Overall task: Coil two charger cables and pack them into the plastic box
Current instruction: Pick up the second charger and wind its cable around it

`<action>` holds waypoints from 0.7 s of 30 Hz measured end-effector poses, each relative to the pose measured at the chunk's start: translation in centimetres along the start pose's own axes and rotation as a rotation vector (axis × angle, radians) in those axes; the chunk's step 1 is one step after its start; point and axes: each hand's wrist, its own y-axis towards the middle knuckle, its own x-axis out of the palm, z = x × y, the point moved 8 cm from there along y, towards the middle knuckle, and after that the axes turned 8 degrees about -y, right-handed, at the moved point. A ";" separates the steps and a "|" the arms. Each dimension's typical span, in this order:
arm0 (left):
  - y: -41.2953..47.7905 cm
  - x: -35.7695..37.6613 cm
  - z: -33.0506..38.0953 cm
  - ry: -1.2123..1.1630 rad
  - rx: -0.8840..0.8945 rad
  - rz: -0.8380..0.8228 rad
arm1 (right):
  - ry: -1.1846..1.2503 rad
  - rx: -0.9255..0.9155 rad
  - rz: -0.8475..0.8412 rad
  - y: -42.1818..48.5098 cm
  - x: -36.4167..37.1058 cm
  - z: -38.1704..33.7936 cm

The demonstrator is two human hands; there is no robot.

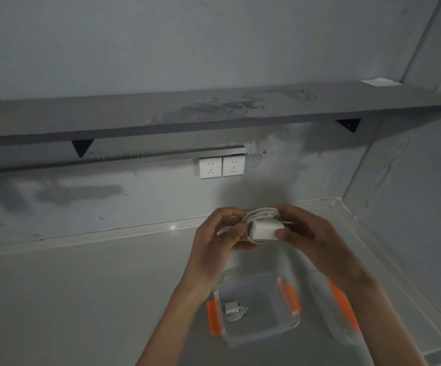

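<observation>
Grey walls close in a dim corner, with a long dark shelf (214, 114) running across on black triangular brackets and a pair of white wall sockets (221, 167) just beneath it. Below lies a pale grey counter (82, 299) with a light raised edge along the back and right side.

On the counter, near the bottom of the head view, stands a clear plastic box (256, 307), open, with orange clips on its left and right sides. In its left part lies a small coiled white cable (234, 310) with a white plug block on top of the loops. Just right of the box, mostly hidden by the right forearm, lies a clear lid (343, 320) with an orange clip.

Above the box, well clear of it, both hands hold a white charger (263, 225): a squarish white adapter block with white cable wound in loops around and behind it. The left hand (219, 233) curls around the left side of the bundle, thumb pressed against the loops by the block's corner. The right hand (304, 231) pinches the right side, thumb on the block's lower right face and fingers arched over the top of the coil. Both forearms rise from the lower edge, bare
</observation>
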 end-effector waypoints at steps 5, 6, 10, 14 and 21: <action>1.8 3.7 -1.8 0.002 -0.019 0.037 | 0.037 -0.009 -0.012 1.4 -3.9 2.0; 2.1 4.3 -2.3 0.020 -0.034 0.045 | 0.043 0.002 -0.015 1.8 -4.6 2.7; 3.4 5.8 -4.3 0.112 -0.041 0.109 | 0.030 0.022 -0.084 3.3 -6.7 5.7; 3.8 5.5 -7.6 0.076 -0.080 0.209 | 0.030 0.038 -0.110 4.2 -6.7 9.1; -0.9 0.4 -20.8 0.034 -0.428 0.409 | 0.022 0.343 -0.140 -0.8 -0.9 23.1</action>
